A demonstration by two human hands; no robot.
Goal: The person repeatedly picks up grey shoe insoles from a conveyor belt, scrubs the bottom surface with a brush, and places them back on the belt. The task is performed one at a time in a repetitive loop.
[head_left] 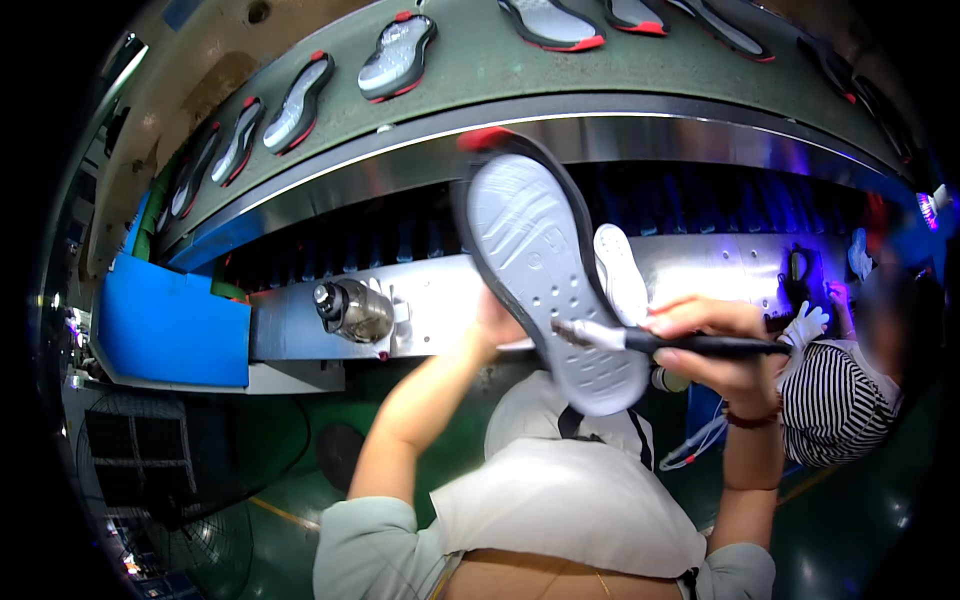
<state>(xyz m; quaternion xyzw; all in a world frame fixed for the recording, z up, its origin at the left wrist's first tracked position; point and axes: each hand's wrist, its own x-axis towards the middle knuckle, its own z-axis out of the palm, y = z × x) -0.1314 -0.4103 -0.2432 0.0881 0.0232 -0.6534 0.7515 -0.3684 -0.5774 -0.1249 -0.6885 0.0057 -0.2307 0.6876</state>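
Note:
My left hand holds up a shoe sole, partly hidden behind its edge. The sole is pale grey inside with small dimples, a black rim and a red tip, and stands tilted with its inner face toward me. Closed round the black handle of a brush is my right hand. The light bristle end of the brush lies over the dimpled lower part of the sole, seemingly touching it. Behind the sole, a white shoe-shaped piece rests on the metal bench.
A metal pot with a black top stands on the bench at left. Beyond it, several grey soles with red tips lie on a green conveyor belt. A person in a striped top with a white glove works at right. A fan stands lower left.

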